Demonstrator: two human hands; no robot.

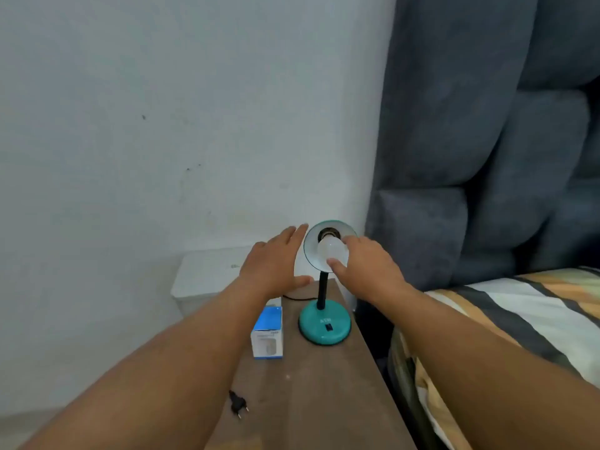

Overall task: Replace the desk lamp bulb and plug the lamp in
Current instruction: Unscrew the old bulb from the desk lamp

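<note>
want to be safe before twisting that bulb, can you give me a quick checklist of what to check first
1. Lamp unplugged: ok, the plug lies loose on the table.
2. Grip on the bulb: ok, right hand has fingers around it.
3. Shade steadied: not ok, left hand is open beside it, not touching.
4. Base flat on the table: ok.
5. Replacement ready: cannot tell, the bulb box stands closed by the base.
6. Bulb cool: cannot tell.
</note>
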